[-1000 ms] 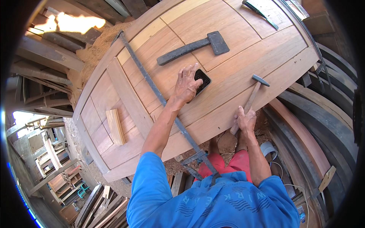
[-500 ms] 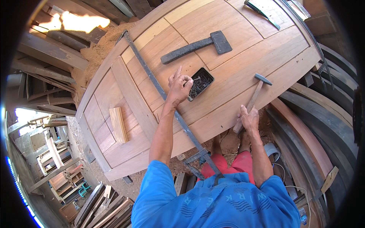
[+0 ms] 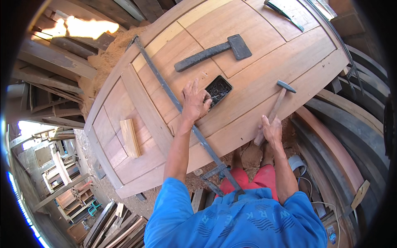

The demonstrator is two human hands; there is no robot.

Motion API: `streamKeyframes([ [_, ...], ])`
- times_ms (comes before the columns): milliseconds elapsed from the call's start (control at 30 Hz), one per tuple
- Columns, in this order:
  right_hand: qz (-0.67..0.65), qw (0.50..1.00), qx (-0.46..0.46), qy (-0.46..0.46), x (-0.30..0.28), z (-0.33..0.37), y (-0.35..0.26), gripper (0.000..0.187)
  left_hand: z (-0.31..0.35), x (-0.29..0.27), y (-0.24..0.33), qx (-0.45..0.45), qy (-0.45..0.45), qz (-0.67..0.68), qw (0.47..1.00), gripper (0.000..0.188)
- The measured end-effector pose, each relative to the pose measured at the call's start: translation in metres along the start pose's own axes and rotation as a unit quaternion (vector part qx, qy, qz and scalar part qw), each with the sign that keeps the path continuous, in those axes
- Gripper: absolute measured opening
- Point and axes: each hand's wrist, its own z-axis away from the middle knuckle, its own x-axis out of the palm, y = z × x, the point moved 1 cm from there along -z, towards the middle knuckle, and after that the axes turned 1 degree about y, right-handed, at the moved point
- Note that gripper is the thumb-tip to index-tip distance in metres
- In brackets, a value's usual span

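Observation:
My left hand (image 3: 196,102) is over the near left rim of a small black tray (image 3: 230,91) of dark nails (image 3: 220,88). Thumb and forefinger come together at the tray, the other fingers stretch away from me; what the fingertips pinch is too small to make out. My right hand (image 3: 271,129) is closed around the wooden handle of a small hammer (image 3: 286,86), its metal head lying over the panelled wooden door (image 3: 264,66). Beyond the tray a black mallet (image 3: 215,53) lies flat on the door.
A long metal bar clamp (image 3: 157,76) crosses the door left of the tray. A short wood block (image 3: 130,138) lies on the left panels, a chisel-like tool (image 3: 283,15) at the far right. Curved planks (image 3: 331,142) are stacked at right; sawdust (image 3: 111,56) and timber lie far left.
My left hand has come slightly nearer to me, its thumb and forefinger lower along the tray's left edge. The right hand and hammer have stayed in place.

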Motion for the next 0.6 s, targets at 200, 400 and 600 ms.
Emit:
streamKeyframes([
  [200, 0.02, 1.0, 0.007, 0.013, 0.001, -0.004, 0.007, 0.031, -0.016, -0.013, -0.026, -0.026, 0.104, 0.086, 0.99, 0.024],
  [400, 0.022, 1.0, -0.013, 0.008, 0.007, -0.007, 0.015, 0.03, -0.087, 0.019, -0.064, 0.022, 0.133, 0.036, 0.99, 0.022],
  [600, 0.009, 1.0, -0.007, 0.026, 0.004, -0.009, 0.018, 0.03, -0.11, 0.047, -0.055, 0.017, 0.14, -0.049, 0.989, 0.01],
])
